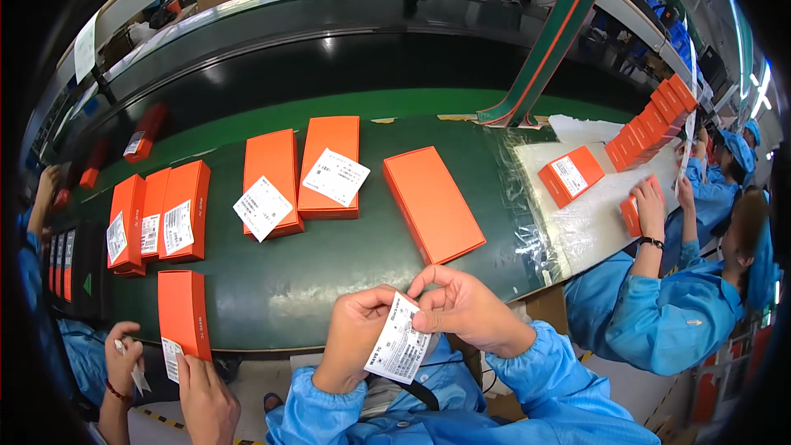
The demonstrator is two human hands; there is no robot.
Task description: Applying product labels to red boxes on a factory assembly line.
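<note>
Above the near table edge, my left hand (356, 336) and my right hand (471, 306) pinch a white printed label (397, 346) between them. The left fingers hold its left side, and the right thumb and fingertips grip its upper right corner. Just beyond my hands lies an orange box (434, 208), with no label on the faces that show. To its left are two more orange boxes, one (272, 156) beside the other (331, 138). On each rests a white label, tilted and sticking out past the box edge.
At left, several labelled orange boxes (183, 198) stand near a co-worker's hands (206, 400), which work at another box (183, 301). At right are a labelled box (570, 175), stacked orange boxes (651, 128) and another co-worker's hand (649, 210). A green post (550, 37) rises behind the table.
</note>
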